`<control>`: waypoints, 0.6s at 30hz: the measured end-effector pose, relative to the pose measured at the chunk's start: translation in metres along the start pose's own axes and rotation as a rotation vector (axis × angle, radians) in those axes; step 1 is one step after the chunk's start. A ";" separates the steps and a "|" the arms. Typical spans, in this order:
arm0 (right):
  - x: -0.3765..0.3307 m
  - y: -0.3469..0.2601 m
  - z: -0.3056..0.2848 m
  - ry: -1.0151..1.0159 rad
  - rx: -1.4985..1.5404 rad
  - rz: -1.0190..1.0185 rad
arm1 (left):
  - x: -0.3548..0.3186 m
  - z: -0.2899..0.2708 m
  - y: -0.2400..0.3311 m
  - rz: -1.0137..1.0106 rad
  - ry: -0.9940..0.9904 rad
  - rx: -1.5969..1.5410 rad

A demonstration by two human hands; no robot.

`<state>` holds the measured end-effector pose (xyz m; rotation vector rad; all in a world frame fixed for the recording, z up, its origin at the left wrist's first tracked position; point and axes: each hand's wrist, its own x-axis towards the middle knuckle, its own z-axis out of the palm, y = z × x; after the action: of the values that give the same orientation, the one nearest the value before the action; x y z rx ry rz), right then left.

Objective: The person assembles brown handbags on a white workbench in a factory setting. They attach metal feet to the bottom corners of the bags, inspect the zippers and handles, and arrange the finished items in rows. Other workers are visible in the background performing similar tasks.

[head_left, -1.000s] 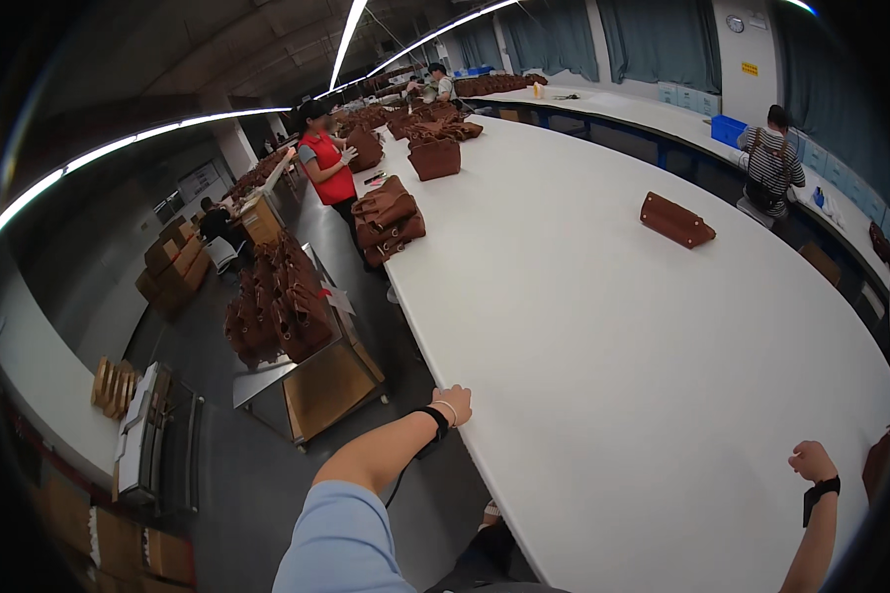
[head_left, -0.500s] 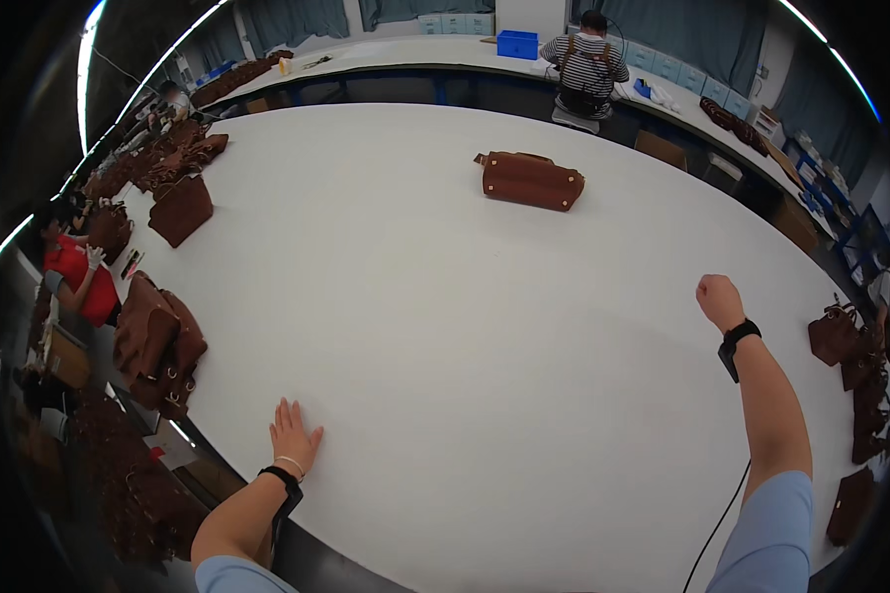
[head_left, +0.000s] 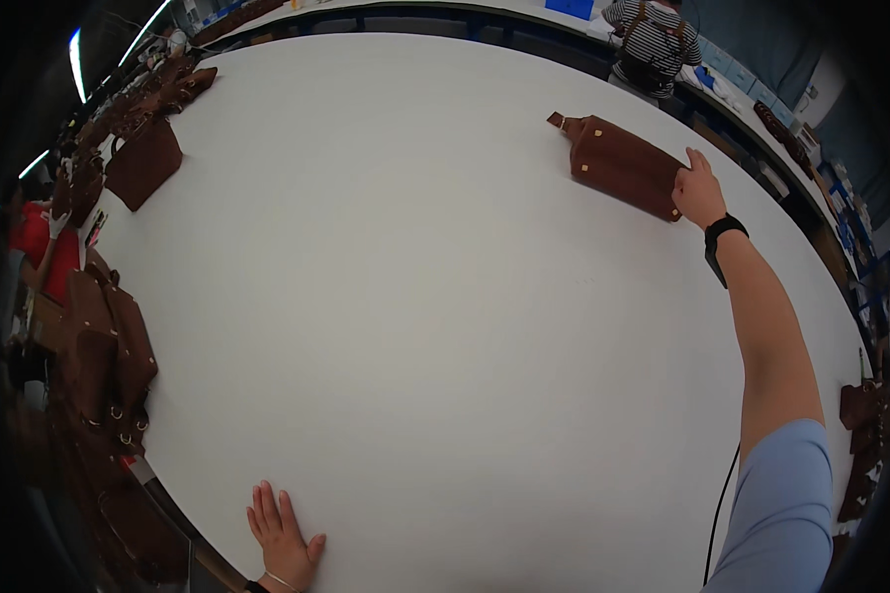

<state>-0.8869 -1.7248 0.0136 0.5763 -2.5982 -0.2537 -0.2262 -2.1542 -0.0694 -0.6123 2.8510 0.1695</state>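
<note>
Our left hand [head_left: 285,539] lies flat and open on the white table [head_left: 405,296], wrist cut off by the frame. Far across that table, our right hand [head_left: 700,191] grasps the brown bag's [head_left: 618,163] end; fingertips hidden behind it.
</note>
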 end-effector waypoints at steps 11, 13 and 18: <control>-0.090 -0.047 -0.054 0.053 0.118 -0.288 | -0.002 0.003 -0.005 0.000 -0.004 -0.004; -0.175 -0.049 -0.111 -0.068 0.167 -0.305 | -0.003 0.007 -0.005 0.009 0.001 -0.045; -0.415 -0.029 -0.259 -0.240 0.280 -0.273 | 0.003 0.014 -0.013 0.060 0.055 -0.040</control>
<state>-0.4189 -1.5888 0.0664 1.0622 -2.8026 -0.0451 -0.2208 -2.1649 -0.0843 -0.5481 2.9273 0.2228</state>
